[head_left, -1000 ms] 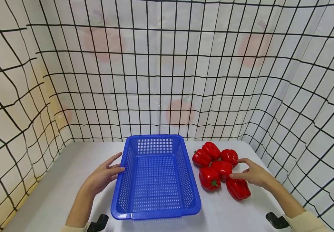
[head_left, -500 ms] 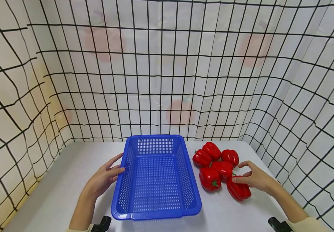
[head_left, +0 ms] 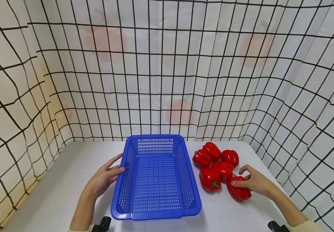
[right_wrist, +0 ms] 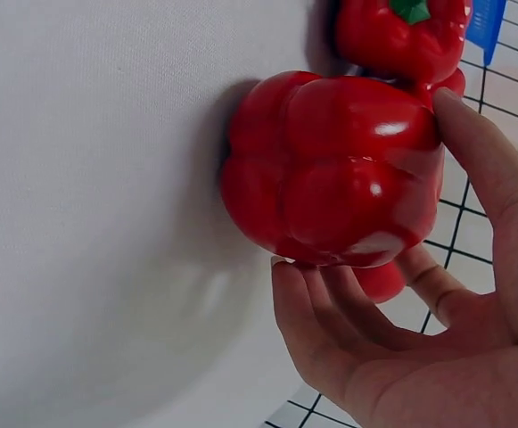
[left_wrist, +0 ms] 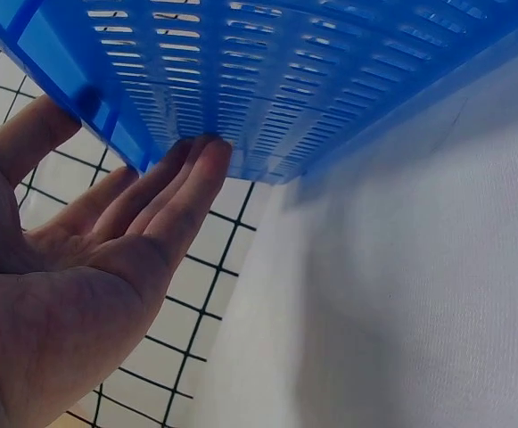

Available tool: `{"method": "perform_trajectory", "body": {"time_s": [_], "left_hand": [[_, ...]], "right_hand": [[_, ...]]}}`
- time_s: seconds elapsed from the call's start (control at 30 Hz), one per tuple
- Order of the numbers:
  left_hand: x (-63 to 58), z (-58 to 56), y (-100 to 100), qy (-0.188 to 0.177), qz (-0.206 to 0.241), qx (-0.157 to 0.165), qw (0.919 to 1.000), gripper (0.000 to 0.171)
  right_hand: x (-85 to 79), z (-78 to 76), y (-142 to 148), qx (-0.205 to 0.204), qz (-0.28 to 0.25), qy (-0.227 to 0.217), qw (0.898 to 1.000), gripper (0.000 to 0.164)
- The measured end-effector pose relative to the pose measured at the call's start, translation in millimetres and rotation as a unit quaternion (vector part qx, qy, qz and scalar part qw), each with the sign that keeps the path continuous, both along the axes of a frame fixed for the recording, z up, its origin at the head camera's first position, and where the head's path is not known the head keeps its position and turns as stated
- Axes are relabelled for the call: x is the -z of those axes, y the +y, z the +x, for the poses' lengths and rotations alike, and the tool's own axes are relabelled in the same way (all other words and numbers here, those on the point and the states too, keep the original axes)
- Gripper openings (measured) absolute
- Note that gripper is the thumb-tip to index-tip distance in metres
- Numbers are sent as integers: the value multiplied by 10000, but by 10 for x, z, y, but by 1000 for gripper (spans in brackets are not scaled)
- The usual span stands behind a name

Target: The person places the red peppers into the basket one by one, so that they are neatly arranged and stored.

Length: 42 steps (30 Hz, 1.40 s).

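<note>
A blue perforated plastic basket (head_left: 155, 180) stands on the white table with nothing in it. At its left side is my left hand (head_left: 103, 178); in the left wrist view the straight fingers (left_wrist: 192, 192) touch the outer wall and the thumb is by the rim. My right hand (head_left: 255, 182) is around the nearest red bell pepper (head_left: 239, 190), which lies on the table. In the right wrist view the thumb is against one side of that bell pepper (right_wrist: 339, 169) and the curled fingers (right_wrist: 308, 303) against the other.
Several more red bell peppers, such as one with a green stem (head_left: 209, 178) and one at the back (head_left: 230, 158), cluster right of the basket. Black grid netting (head_left: 161, 77) over white walls encloses the table (head_left: 80, 161) at the back and sides.
My right hand has come down and toward me, from above the pepper group onto the nearest bell pepper, closing thumb and fingers around it. The left hand and basket have hardly moved.
</note>
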State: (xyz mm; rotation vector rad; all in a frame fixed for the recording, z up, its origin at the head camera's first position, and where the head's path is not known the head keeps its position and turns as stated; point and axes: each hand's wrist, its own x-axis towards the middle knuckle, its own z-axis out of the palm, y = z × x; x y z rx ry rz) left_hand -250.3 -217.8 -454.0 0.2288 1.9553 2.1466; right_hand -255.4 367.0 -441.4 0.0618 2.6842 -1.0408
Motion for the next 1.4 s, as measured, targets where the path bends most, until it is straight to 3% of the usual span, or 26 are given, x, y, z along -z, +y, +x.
{"method": "perform_trajectory", "body": {"time_s": [0.37, 0.5, 0.97, 1.4], "left_hand": [[-2, 11, -20, 69, 44, 42, 10000, 75], [12, 4, 9, -8, -33, -112, 9999, 75], [51, -30, 67, -129, -142, -396, 9990, 77], [44, -17, 28, -98, -116, -414, 9990, 76]], "right_hand": [[-28, 44, -51, -35, -14, -331, 9994, 69], [-39, 42, -31, -33, -114, -515, 9986, 72], [-114, 29, 43, -189, 48, -467, 9987, 71], [-373, 15, -40, -408, 192, -375, 9983, 68]]}}
